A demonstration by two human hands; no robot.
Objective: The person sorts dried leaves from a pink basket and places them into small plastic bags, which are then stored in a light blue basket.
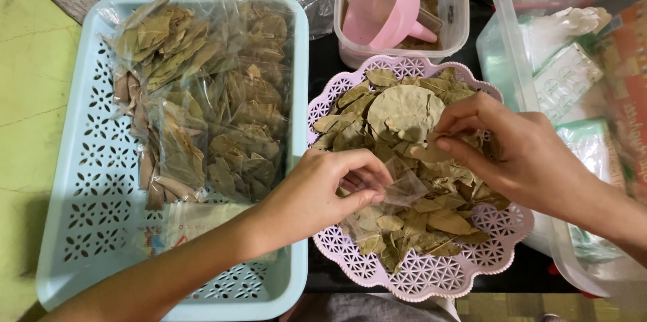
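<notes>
Fingers of the left hand pinch a crinkly clear bag, the right hand pinching brittle dried leaves over a lacy pink basket.

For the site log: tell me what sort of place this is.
Probably a home packing spot for dried leaves: a pink lattice plastic basket of loose leaves, a light-blue perforated plastic tray of filled clear bags, a clear tub with a pink funnel.

**Two bare arms, nothing worn**

The left hand and right hand are bare, with no rings, gloves or watch showing. Both forearms are uncovered as far as they show, with no sleeve in sight. Fingernails look short and unpainted.
</notes>
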